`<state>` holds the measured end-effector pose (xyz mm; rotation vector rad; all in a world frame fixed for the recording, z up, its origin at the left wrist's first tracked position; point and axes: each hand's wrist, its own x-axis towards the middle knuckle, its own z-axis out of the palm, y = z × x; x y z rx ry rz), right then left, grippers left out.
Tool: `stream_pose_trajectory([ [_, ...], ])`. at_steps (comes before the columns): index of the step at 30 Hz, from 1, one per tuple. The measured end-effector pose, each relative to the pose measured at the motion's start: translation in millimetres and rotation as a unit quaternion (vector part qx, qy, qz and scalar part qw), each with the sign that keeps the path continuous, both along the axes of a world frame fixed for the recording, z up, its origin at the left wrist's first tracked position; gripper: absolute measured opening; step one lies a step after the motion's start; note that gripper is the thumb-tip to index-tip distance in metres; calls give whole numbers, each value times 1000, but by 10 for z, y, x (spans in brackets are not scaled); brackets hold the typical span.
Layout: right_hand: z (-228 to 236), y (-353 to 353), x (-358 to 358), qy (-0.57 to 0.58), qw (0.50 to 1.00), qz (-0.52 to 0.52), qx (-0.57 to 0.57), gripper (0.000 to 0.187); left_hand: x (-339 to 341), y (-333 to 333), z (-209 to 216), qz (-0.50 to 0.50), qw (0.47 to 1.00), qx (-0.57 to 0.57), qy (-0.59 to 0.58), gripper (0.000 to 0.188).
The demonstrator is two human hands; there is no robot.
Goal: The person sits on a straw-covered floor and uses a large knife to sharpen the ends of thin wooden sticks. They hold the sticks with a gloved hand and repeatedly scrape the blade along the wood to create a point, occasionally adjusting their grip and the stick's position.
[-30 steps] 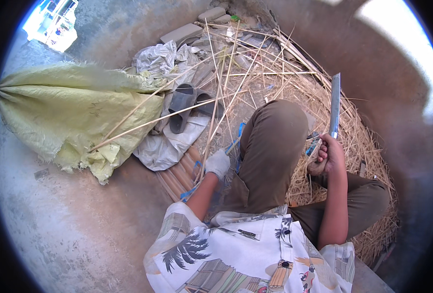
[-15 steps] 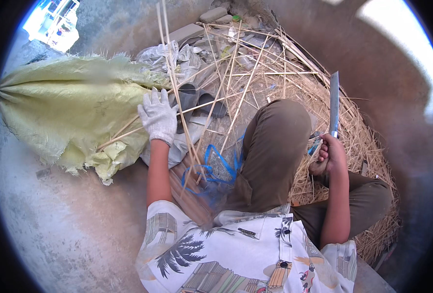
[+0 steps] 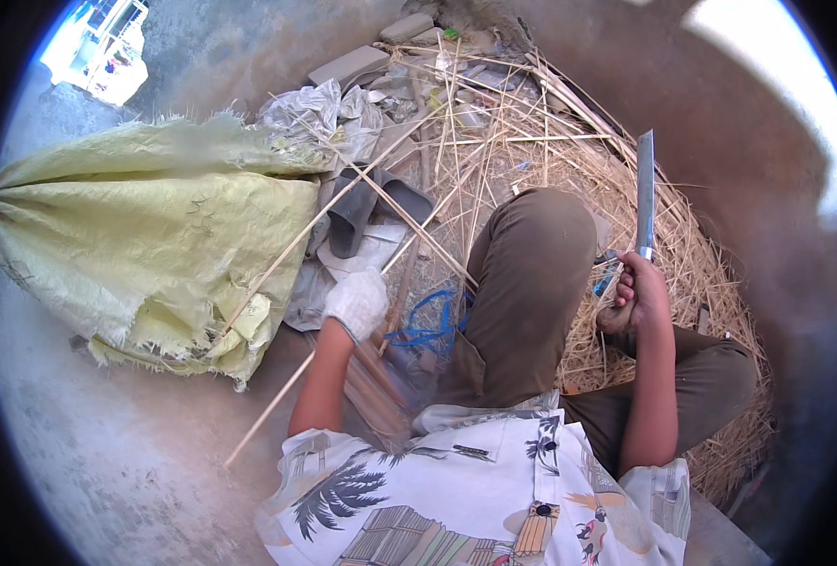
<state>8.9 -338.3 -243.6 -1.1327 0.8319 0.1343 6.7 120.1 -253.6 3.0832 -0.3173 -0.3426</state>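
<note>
My left hand [image 3: 357, 302], in a white knit glove, is closed around a long, thin, pale bamboo strip [image 3: 269, 415]. One end of the strip slants down to the floor on the left; the other runs up past the glove toward the loose strips. My bare right hand [image 3: 640, 288] grips a knife [image 3: 646, 193] beside my bent leg, its long, straight blade pointing up. Other pale strips [image 3: 296, 247] cross in front of the glove, some over the yellow woven sack [image 3: 135, 245]. A pair of dark slippers [image 3: 349, 215] lies just beyond my left hand.
Blue strapping [image 3: 428, 325] lies loose between my left hand and raised knee [image 3: 541, 236]. A heap of straw-like shavings [image 3: 692, 283] surrounds my right side. Farther off are a crumpled whitish sheet [image 3: 305, 113] and grey bricks [image 3: 348, 66] by the wall.
My left hand has moved from flat beside the sack toward me and closed on a strip. Strips that stood upright near it now lie lower and crossed. My right hand stays with the knife.
</note>
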Motion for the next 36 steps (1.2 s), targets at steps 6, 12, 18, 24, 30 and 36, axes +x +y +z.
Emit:
stream_pose_trajectory([
  [6, -12, 24, 33, -4, 1000, 5, 1, 27, -75, -458, -1138, 328, 917, -213, 81, 77],
  [12, 1, 86, -1, 2, 1000, 13, 0, 22, 574, -1049, -2712, 358, 857, -361, 83, 72],
  [18, 34, 60, 25, 5, 1000, 7, -2, 20, 760, -1245, -3633, 446, 791, -407, -103, 44],
  [24, -28, 89, 30, 28, 999, 18, 12, 24, 434, -1139, -3080, 359, 746, -557, 66, 30],
  [30, -74, 79, 19, 16, 999, 27, 13, 24, 312, -929, -2687, 154, 807, -551, 147, 26],
  [36, -55, 76, -5, 10, 999, 42, 18, 22, 309, -740, -2458, 122, 887, -427, 128, 34],
])
